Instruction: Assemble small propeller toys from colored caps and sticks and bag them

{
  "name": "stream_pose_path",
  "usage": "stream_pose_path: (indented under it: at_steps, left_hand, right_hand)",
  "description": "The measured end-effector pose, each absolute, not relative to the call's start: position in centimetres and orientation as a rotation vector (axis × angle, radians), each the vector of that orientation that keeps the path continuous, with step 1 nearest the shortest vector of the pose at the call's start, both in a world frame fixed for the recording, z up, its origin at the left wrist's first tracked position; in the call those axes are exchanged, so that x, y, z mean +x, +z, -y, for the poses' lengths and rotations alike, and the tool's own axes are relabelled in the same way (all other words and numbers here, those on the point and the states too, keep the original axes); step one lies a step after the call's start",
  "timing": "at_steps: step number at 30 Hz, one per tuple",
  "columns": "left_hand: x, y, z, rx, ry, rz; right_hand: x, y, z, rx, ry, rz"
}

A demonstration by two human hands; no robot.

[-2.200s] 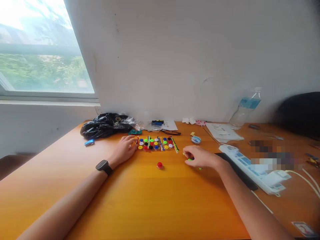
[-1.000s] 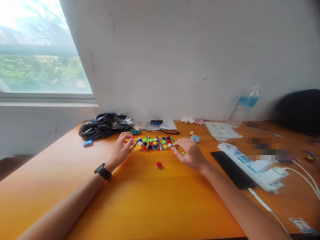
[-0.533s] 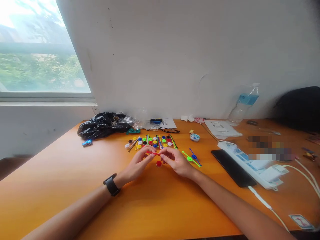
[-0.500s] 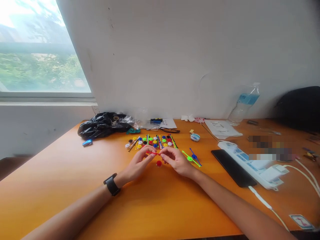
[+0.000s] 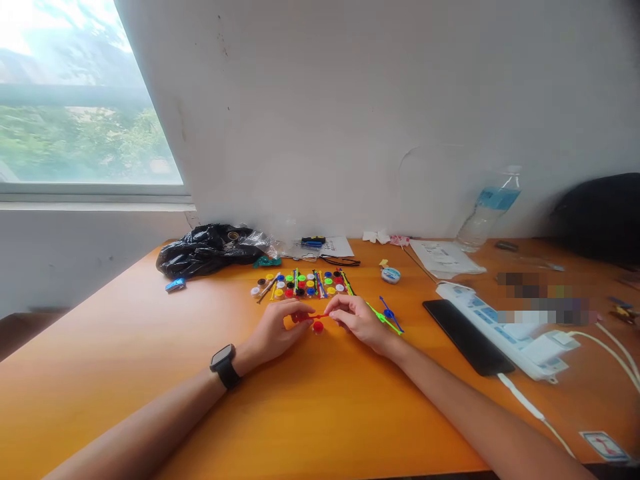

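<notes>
Just above the red cap [image 5: 318, 327], red stick [image 5: 314, 317] pinched between fingers of left hand [image 5: 277, 331] and right hand [image 5: 359, 320]

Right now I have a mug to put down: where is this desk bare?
The desk is bare left of the left hand, in front of the black bag, and along its near edge. Crowded: coloured caps behind the red stick, phone and power strip right.
</notes>
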State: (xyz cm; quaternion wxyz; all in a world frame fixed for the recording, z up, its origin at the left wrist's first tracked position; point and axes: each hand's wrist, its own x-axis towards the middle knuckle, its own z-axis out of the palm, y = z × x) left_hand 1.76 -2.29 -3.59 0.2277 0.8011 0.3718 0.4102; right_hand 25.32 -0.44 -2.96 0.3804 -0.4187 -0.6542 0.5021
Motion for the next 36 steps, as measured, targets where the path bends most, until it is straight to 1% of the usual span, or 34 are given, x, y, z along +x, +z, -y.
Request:
stream_pose_path:
  at_steps: [9, 18, 22, 28, 32, 36]
  left_hand:
    - [1.8, -3.6, 2.5, 2.310, 0.936, -0.963]
    - [1.9, -4.2, 2.4, 2.428, 0.922, -0.988]
    - [2.0, -4.4, 2.4, 2.617, 0.922, -0.958]
    - [2.6, -4.1, 2.6, 2.864, 0.804, -0.997]
    - [2.7, -3.9, 2.6, 2.859, 0.748, -0.972]
    - [2.3, -3.6, 2.8, 2.735, 0.800, -0.941]
  right_hand:
    - [25.6, -3.7, 0.2, -1.134, 1.325, 1.782]
    - [25.9, -4.4, -0.2, -1.133, 1.185, 1.909]
    - [26.0, -4.6, -0.3, -1.128, 1.134, 1.950]
    - [26.0, -5.1, -0.6, -1.129, 1.030, 2.015]
    - [26.0, -5.1, -0.5, -1.145, 0.990, 2.062]
    - [26.1, -4.2, -0.2, -1.170, 0.915, 2.063]
